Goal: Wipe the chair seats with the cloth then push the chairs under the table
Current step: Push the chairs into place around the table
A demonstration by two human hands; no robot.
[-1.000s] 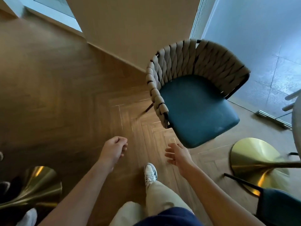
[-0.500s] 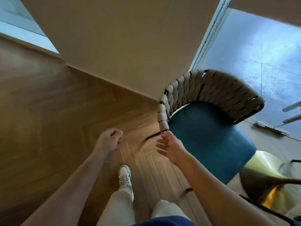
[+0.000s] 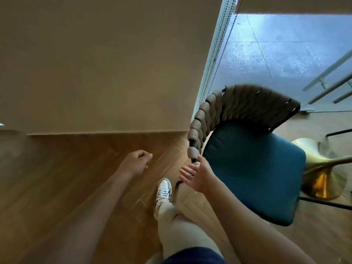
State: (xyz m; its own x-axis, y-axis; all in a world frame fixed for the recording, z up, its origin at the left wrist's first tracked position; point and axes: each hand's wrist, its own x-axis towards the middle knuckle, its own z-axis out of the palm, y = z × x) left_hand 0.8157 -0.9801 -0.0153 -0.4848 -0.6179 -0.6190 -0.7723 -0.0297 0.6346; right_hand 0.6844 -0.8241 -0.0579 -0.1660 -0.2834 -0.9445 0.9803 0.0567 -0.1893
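Note:
A chair with a teal seat cushion [image 3: 253, 172] and a woven beige rope backrest [image 3: 238, 103] stands to my right on the wooden floor. My right hand [image 3: 196, 175] is open with fingers spread, its thumb right at the lowest rope loop of the chair's left arm [image 3: 193, 152]. My left hand [image 3: 136, 162] hangs over the floor to the left of the chair, fingers curled, holding nothing that I can see. No cloth is in view.
A beige wall [image 3: 104, 63] rises straight ahead. A glass door with bead chains [image 3: 217, 60] is behind the chair. A brass trumpet-shaped table base [image 3: 323, 176] stands right of the seat. My leg and white sneaker [image 3: 163, 189] are below my hands.
I have stepped closer to the wall and chair. My right hand has risen from beside the seat front up to the end of the chair's left arm and spread open.

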